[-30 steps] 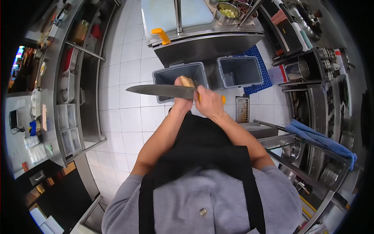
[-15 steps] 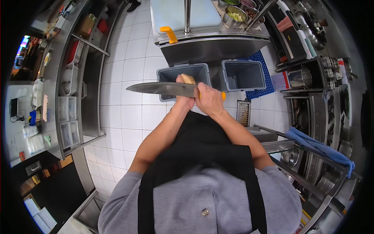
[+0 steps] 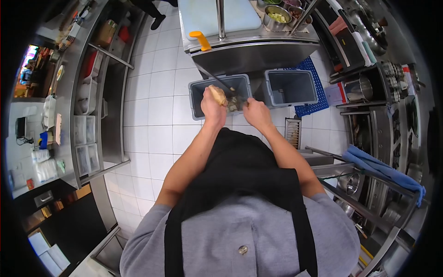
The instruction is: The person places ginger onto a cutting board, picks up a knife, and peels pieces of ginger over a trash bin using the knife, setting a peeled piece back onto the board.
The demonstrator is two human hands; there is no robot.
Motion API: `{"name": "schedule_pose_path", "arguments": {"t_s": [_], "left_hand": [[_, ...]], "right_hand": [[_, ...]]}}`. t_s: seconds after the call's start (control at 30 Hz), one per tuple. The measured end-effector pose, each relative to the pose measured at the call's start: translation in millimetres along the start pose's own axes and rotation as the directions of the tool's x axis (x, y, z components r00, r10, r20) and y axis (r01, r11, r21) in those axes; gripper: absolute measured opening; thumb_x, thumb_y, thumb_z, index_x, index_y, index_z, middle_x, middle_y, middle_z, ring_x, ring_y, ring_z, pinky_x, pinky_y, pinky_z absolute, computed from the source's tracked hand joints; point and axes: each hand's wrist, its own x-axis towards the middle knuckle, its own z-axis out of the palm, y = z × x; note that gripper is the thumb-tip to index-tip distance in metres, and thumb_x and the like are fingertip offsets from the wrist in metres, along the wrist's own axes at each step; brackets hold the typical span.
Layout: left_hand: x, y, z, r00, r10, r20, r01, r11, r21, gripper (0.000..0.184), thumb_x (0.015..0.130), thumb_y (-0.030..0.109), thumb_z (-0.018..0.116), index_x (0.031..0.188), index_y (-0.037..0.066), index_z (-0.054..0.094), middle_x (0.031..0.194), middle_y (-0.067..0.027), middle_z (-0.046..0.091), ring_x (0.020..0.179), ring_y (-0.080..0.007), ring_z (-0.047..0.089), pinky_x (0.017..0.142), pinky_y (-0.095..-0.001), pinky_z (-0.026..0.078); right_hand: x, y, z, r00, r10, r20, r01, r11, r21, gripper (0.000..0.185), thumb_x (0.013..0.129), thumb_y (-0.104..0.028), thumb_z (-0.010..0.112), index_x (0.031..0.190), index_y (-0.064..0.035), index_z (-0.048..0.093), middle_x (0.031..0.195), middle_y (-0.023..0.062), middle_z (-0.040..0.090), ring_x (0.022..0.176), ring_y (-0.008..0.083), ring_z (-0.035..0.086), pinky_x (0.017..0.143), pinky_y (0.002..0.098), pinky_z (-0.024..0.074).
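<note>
A pale, tan, lumpy piece of food (image 3: 218,95) is gripped in my left hand (image 3: 212,110), over the left grey bin (image 3: 197,87). My right hand (image 3: 257,113) is closed round the knife's handle, just right of the food; the handle is mostly hidden in the fist. The knife's blade (image 3: 217,77) is seen nearly edge-on and points away up and left across the bin. Pale scraps (image 3: 232,104) lie in the bin below the hands.
A second grey bin (image 3: 290,87) stands to the right on a blue mat (image 3: 319,94). Beyond is a steel counter (image 3: 258,39) with a white board (image 3: 240,18), an orange handle (image 3: 200,40) and food bowls (image 3: 277,17). A person's foot (image 3: 158,21) shows at the top left.
The knife has turned from lying flat across my left hand to pointing away, nearly edge-on. My right hand has moved right, apart from my left. More of the person's legs shows at the top.
</note>
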Motion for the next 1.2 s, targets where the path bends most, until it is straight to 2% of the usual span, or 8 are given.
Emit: {"name": "schedule_pose_path", "arguments": {"t_s": [0.07, 0.2, 0.27, 0.3, 0.4, 0.43, 1.03, 1.2], "left_hand": [[1, 4, -1, 0.998, -0.068, -0.009, 0.068, 0.998, -0.005, 0.033, 0.106, 0.036, 0.039, 0.104, 0.009, 0.059, 0.092, -0.0041, 0.061, 0.078, -0.0168, 0.053, 0.066, -0.0341, 0.04], [-2, 7, -4, 0.989, -0.13, 0.075, 0.129, 0.991, 0.021, 0.035, 0.106, 0.037, 0.04, 0.107, 0.008, 0.06, 0.095, -0.0044, 0.062, 0.08, -0.0163, 0.055, 0.067, -0.0328, 0.041], [-3, 2, -3, 0.99, -0.132, 0.059, 0.123, 0.983, 0.137, 0.035, 0.105, 0.037, 0.042, 0.108, 0.007, 0.06, 0.097, -0.0046, 0.064, 0.085, -0.0167, 0.059, 0.071, -0.0341, 0.046], [-2, -4, -3, 0.993, -0.092, 0.072, 0.088, 0.995, 0.053, 0.034, 0.105, 0.038, 0.045, 0.107, 0.008, 0.06, 0.098, -0.0043, 0.065, 0.09, -0.0166, 0.062, 0.078, -0.0346, 0.05], [3, -15, -5, 0.996, -0.053, 0.072, 0.053, 0.999, 0.007, 0.034, 0.105, 0.041, 0.045, 0.103, 0.011, 0.059, 0.094, -0.002, 0.062, 0.084, -0.0141, 0.059, 0.072, -0.0327, 0.049], [2, -16, -8, 0.993, -0.026, 0.111, 0.022, 0.999, 0.036, 0.032, 0.105, 0.041, 0.045, 0.101, 0.011, 0.059, 0.093, -0.0016, 0.061, 0.084, -0.0131, 0.059, 0.077, -0.031, 0.049], [3, -18, -27, 0.967, 0.001, 0.254, -0.008, 1.0, 0.027, 0.033, 0.106, 0.039, 0.045, 0.108, 0.009, 0.059, 0.098, -0.0037, 0.063, 0.091, -0.0155, 0.061, 0.082, -0.0317, 0.051], [-9, -10, -15, 0.985, 0.024, 0.169, -0.046, 0.991, 0.126, 0.031, 0.107, 0.036, 0.045, 0.108, 0.009, 0.059, 0.097, -0.003, 0.064, 0.088, -0.0152, 0.062, 0.076, -0.0312, 0.051]], "right_hand": [[2, 17, 12, 0.991, 0.122, 0.054, -0.125, 0.99, 0.06, 0.029, 0.096, -0.029, 0.054, 0.095, -0.0014, 0.062, 0.089, 0.0272, 0.07, 0.087, 0.0474, 0.067, 0.078, 0.0572, 0.0524], [-11, -13, -10, 0.999, 0.047, 0.001, -0.047, 0.99, 0.131, 0.027, 0.096, -0.028, 0.055, 0.092, -0.002, 0.06, 0.085, 0.0261, 0.069, 0.082, 0.0466, 0.068, 0.076, 0.0561, 0.0528], [-16, -32, -18, 0.992, -0.118, -0.053, 0.125, 0.981, 0.145, 0.025, 0.095, -0.026, 0.055, 0.089, -0.0015, 0.058, 0.085, 0.0252, 0.069, 0.08, 0.0457, 0.067, 0.074, 0.055, 0.0531], [-18, -36, -16, 0.96, -0.227, -0.165, 0.248, 0.961, 0.122, 0.023, 0.094, -0.023, 0.056, 0.085, -0.002, 0.055, 0.081, 0.0217, 0.069, 0.074, 0.0431, 0.067, 0.068, 0.0536, 0.0532], [-19, -42, -15, 0.922, -0.334, -0.198, 0.355, 0.932, 0.079, 0.021, 0.094, -0.021, 0.057, 0.083, -0.0032, 0.054, 0.077, 0.0187, 0.068, 0.07, 0.0403, 0.067, 0.064, 0.0519, 0.0533], [-17, -41, -14, 0.903, -0.362, -0.231, 0.387, 0.919, 0.07, 0.02, 0.093, -0.02, 0.058, 0.082, -0.0039, 0.053, 0.073, 0.0164, 0.066, 0.068, 0.0383, 0.067, 0.061, 0.0512, 0.0527], [-16, -32, -5, 0.877, -0.389, -0.282, 0.435, 0.892, 0.121, 0.019, 0.091, -0.019, 0.059, 0.081, -0.004, 0.054, 0.074, 0.017, 0.067, 0.068, 0.0402, 0.066, 0.061, 0.0522, 0.0525], [-10, -25, -2, 0.897, -0.353, -0.268, 0.394, 0.911, 0.121, 0.018, 0.091, -0.018, 0.059, 0.08, -0.0042, 0.054, 0.073, 0.0172, 0.067, 0.068, 0.0406, 0.066, 0.061, 0.0523, 0.0526]]}}
